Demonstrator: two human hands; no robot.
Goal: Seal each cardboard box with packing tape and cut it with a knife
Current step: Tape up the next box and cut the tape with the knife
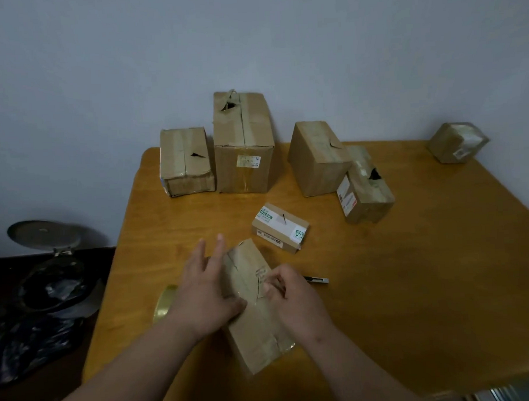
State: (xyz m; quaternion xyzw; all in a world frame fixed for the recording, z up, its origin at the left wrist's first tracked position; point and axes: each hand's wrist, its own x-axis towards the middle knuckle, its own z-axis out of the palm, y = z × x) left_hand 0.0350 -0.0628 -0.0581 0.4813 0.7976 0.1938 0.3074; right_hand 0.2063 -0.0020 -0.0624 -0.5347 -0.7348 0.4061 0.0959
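Left hand fingers spread, resting on cardboard box, right hand pinching its tape

A long brown cardboard box lies near the table's front edge, tape roll left, knife right.

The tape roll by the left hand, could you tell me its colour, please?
Shiny gold-yellow tape roll, head view.
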